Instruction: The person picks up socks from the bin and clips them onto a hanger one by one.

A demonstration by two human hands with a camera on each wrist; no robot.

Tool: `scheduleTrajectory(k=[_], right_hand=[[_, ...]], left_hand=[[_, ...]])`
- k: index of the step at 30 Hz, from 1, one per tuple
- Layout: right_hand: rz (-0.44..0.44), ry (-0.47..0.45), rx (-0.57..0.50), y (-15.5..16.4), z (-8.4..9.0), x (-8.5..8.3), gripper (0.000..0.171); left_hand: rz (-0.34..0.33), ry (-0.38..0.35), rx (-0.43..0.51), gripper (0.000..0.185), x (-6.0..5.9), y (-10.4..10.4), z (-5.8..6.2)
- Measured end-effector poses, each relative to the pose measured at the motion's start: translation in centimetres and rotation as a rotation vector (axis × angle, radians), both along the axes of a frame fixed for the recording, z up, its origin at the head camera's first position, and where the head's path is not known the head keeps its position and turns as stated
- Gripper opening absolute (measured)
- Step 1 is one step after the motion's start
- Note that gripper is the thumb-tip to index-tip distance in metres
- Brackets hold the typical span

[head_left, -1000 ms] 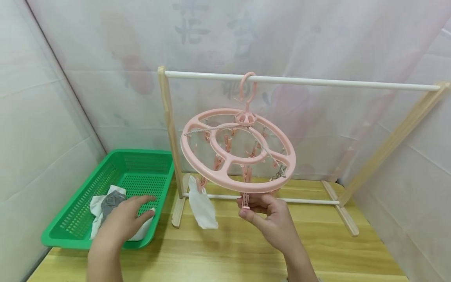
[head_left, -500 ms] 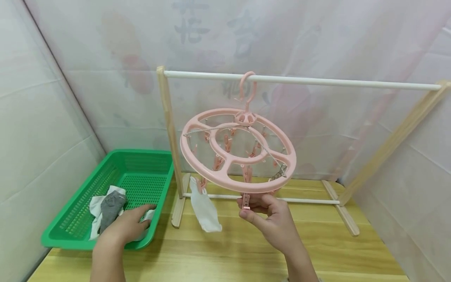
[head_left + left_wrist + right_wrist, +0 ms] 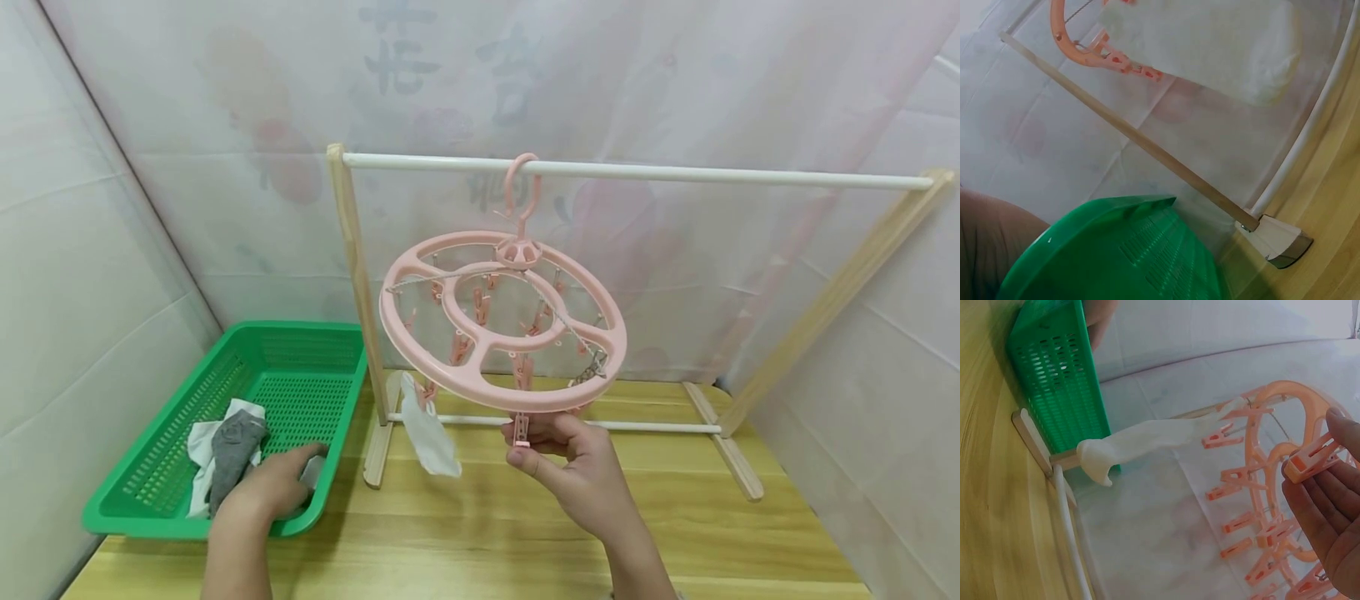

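My right hand pinches a pink clothespin at the front rim of the round pink clip hanger. In the right wrist view, this clothespin lies between thumb and fingers. My left hand reaches down into the green basket, its fingers at a whitish cloth in the near right corner; its fingertips are hidden, so I cannot tell whether they grip it. Beside that hand lie a grey sock and a white cloth. A white sock hangs from a clip on the hanger's left.
The hanger's hook sits over the white top rail of a wooden-legged rack. Its left post stands close to the basket's right side. Several more pink clips dangle under the rings. A lower rail runs above the wooden table.
My left hand has lowered from above the basket down to the whitish cloth in its near right corner. The hanging white sock sways slightly. My right hand keeps pinching the clothespin.
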State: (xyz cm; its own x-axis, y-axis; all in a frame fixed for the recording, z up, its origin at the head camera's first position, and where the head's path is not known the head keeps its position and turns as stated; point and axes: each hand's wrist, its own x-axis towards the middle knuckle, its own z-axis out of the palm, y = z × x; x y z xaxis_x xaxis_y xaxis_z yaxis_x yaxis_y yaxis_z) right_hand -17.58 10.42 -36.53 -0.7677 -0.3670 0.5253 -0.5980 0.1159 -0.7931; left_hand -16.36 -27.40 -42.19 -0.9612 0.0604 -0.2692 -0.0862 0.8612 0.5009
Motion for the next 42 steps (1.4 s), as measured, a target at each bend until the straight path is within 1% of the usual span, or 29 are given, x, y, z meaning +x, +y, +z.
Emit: scheduleTrajectory(k=[4, 8, 10, 12, 13, 15, 17, 18, 19, 21, 23, 24, 25, 26, 28, 31, 34, 36, 38, 40, 42], right_hand=[[-0.003, 0.000, 0.003, 0.0, -0.1, 0.0, 0.026], [-0.003, -0.001, 0.004, 0.0, -0.2, 0.0, 0.026], [-0.003, -0.002, 0.004, 0.0, -0.2, 0.1, 0.026], [-0.004, -0.002, 0.005, 0.0, -0.2, 0.1, 0.026], [-0.004, -0.002, 0.005, 0.0, -0.2, 0.1, 0.026], [-0.004, -0.004, 0.005, 0.0, -0.1, 0.1, 0.026], [-0.004, -0.004, 0.003, -0.1, -0.1, 0.2, 0.026], [-0.003, -0.005, 0.001, -0.1, -0.1, 0.2, 0.026], [-0.003, -0.005, 0.000, -0.1, -0.1, 0.2, 0.026], [-0.003, -0.005, -0.002, -0.1, 0.0, 0.2, 0.026], [-0.001, -0.004, -0.003, -0.1, -0.1, 0.1, 0.026], [0.000, -0.003, -0.004, -0.1, -0.1, 0.1, 0.026], [0.000, -0.003, -0.004, -0.1, -0.1, 0.1, 0.026], [0.002, -0.004, -0.005, -0.1, 0.0, 0.1, 0.026], [0.002, -0.003, -0.008, -0.1, 0.0, 0.1, 0.026], [-0.002, -0.003, -0.013, -0.1, 0.0, 0.1, 0.026], [-0.006, 0.000, -0.018, -0.1, 0.1, 0.2, 0.026], [-0.006, 0.001, -0.020, -0.1, 0.1, 0.2, 0.025], [-0.005, 0.001, -0.023, -0.1, 0.1, 0.1, 0.025], [-0.005, -0.001, -0.022, -0.2, 0.1, 0.1, 0.025], [-0.004, -0.003, -0.022, -0.2, 0.1, 0.1, 0.024]], left_hand=[[0.009, 0.019, -0.001, 0.051, -0.1, -0.1, -0.1], [0.031, 0.068, -0.023, 0.048, 0.0, -0.1, 0.3], [0.047, 0.106, -0.038, 0.052, 0.2, -0.1, 0.7], [0.061, 0.156, -0.049, 0.058, 0.6, 0.0, 1.5], [0.062, 0.196, -0.055, 0.062, 0.8, 0.1, 1.9], [0.075, 0.286, -0.058, 0.069, 1.4, 0.5, 2.8], [0.090, 0.404, -0.054, 0.073, 2.0, 1.0, 3.7], [0.103, 0.476, -0.040, 0.074, 2.2, 1.4, 4.1], [0.114, 0.565, -0.022, 0.072, 2.4, 1.7, 4.4], [0.144, 0.740, 0.037, 0.067, 2.5, 2.3, 4.8], [0.157, 0.907, 0.123, 0.060, 2.4, 2.9, 5.0], [0.157, 0.975, 0.172, 0.056, 2.3, 3.2, 5.0], [0.155, 1.024, 0.223, 0.052, 2.2, 3.5, 5.1], [0.145, 1.054, 0.283, 0.048, 2.1, 3.7, 5.2], [0.122, 1.090, 0.391, 0.042, 2.0, 4.1, 5.3], [0.076, 1.104, 0.549, 0.037, 2.1, 4.9, 5.6], [0.026, 1.087, 0.724, 0.040, 2.3, 5.8, 5.9], [-0.033, 1.076, 0.861, 0.044, 2.4, 6.4, 6.1], [-0.090, 1.046, 0.978, 0.048, 2.5, 6.9, 6.2], [-0.164, 1.042, 1.051, 0.049, 2.5, 7.3, 6.3], [-0.206, 1.034, 1.074, 0.048, 2.6, 7.6, 6.3]])
